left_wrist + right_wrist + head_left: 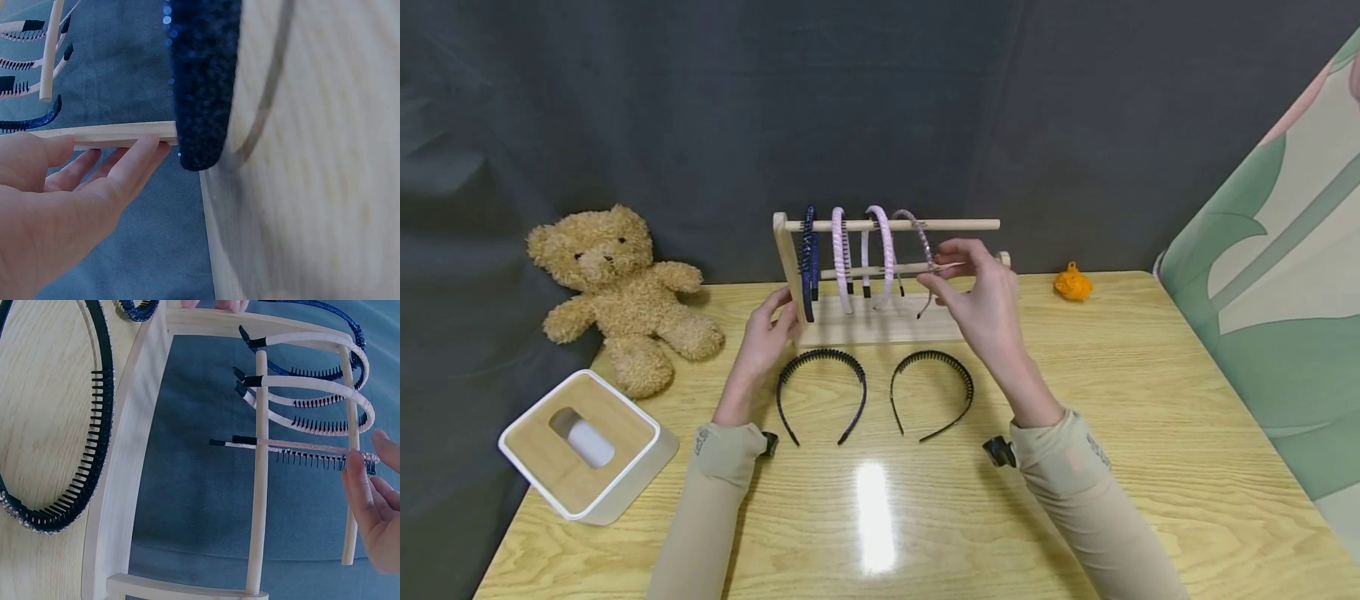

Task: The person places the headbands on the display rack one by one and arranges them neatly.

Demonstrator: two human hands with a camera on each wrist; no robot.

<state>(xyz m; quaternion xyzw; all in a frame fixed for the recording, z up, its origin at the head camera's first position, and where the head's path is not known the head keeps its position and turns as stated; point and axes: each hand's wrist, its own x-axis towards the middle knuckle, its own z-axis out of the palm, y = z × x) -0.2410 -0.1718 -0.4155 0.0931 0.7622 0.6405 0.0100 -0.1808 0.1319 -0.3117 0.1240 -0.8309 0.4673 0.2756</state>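
Note:
A wooden rack (pixel 887 332) stands at the table's back, with a dark blue headband (pixel 807 262) and two pale pink ones (pixel 839 258) over its top rod. My right hand (pixel 981 300) pinches a glittery pink headband (pixel 917 225) that hangs over that rod, right of the others; in the right wrist view its fingertips touch the band (pixel 312 447) near the rod. My left hand (pixel 767 337) holds the rack's left end; the left wrist view has its fingers against the wooden edge (pixel 112 134). Two dark toothed headbands (pixel 822 353) (pixel 934 356) lie in front of the rack.
A teddy bear (pixel 625 292) sits at the back left, behind a white box with a wooden lid (pixel 617 417). A small orange object (pixel 1072 283) lies at the back right. Dark cloth (pixel 880 108) hangs behind the table.

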